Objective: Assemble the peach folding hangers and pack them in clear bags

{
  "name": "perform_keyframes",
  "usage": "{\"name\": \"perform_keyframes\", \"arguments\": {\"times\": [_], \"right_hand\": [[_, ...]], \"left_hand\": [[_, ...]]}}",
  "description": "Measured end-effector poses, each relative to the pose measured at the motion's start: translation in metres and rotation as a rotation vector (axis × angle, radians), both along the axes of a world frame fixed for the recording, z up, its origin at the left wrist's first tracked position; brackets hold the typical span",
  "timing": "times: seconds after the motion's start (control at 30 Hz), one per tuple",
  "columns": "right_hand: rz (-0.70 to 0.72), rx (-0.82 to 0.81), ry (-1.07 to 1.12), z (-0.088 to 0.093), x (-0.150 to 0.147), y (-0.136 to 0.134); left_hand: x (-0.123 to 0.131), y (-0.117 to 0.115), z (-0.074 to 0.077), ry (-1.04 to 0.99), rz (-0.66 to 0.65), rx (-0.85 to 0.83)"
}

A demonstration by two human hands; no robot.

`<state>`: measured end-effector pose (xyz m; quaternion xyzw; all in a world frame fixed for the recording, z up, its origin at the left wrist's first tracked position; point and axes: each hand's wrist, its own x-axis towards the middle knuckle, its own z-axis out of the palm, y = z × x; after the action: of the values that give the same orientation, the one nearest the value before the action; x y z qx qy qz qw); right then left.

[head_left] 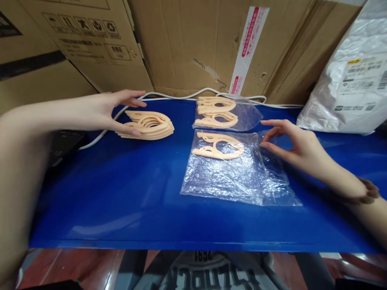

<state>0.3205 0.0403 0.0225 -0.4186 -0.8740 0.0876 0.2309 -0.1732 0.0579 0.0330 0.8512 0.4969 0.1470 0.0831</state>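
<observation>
My left hand [110, 112] reaches over a stack of peach plastic folding hangers [154, 127], fingers apart. Its thumb lies at the stack's left end; I cannot tell whether it presses on it. Right of the stack, a single folding hanger [238, 151] lies at the top of a flat clear plastic bag [223, 181]. Behind it, another clear bag [249, 114] holds more hangers [216, 108]. My right hand [298, 143] hovers by the right edges of both bags, thumb and index finger apart, with nothing visible between them.
Everything lies on a blue table [121, 193]. Cardboard boxes [187, 48] stand along the back, with a white cable [181, 96] running before them. A white parcel bag [347, 88] stands at the back right. A dark object [66, 145] sits beneath my left forearm.
</observation>
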Motion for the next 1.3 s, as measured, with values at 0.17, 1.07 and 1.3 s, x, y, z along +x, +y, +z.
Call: {"name": "perform_keyframes", "arguments": {"times": [0.17,1.07,1.3], "right_hand": [[0.0,-0.003,-0.017,0.001,0.0,-0.001],[0.331,0.203,-0.106,0.005,-0.052,-0.062],[0.345,0.264,-0.197,-0.001,-0.052,-0.059]], "left_hand": [[-0.005,0.007,-0.003,0.093,0.15,-0.178],[0.178,-0.087,-0.03,-0.277,-0.381,0.248],[0.177,-0.084,-0.032,-0.268,-0.407,0.246]]}}
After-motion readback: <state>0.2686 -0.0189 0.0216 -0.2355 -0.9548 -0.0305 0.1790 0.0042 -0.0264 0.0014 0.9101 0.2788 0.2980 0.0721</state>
